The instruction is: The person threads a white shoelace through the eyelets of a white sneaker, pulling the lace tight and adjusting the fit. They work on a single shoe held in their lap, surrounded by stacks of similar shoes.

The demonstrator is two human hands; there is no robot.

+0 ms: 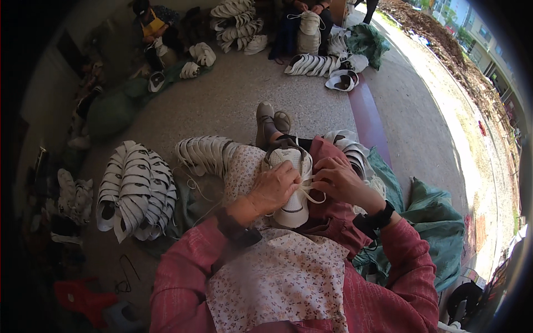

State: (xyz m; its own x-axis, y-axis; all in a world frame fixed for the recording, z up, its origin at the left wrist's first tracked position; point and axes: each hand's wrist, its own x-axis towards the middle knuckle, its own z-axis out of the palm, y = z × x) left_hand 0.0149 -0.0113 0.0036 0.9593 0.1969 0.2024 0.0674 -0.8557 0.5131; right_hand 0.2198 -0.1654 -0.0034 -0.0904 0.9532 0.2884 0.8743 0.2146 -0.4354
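A white shoe upper [292, 215] with dark trim lies on my lap, its toe toward me. Cream shoelace [314, 195] runs in loose loops and ends over its middle. My left hand [276, 185] rests on the upper's left side, with its fingers bent and pinching at the lace. From the right, my right hand [345, 180] reaches in with curled fingers closed on the lace beside the upper. The fingertips partly cover the lace, so the exact grip is hidden. A floral apron [277, 277] spreads under my forearms.
Stacked white shoe uppers [136, 191] stand on the floor at left, and another row [204, 155] lies by my left leg. Green sacks [433, 216] sit at right. A red object [83, 299] is at lower left. Across the floor, two people work among more uppers [313, 65].
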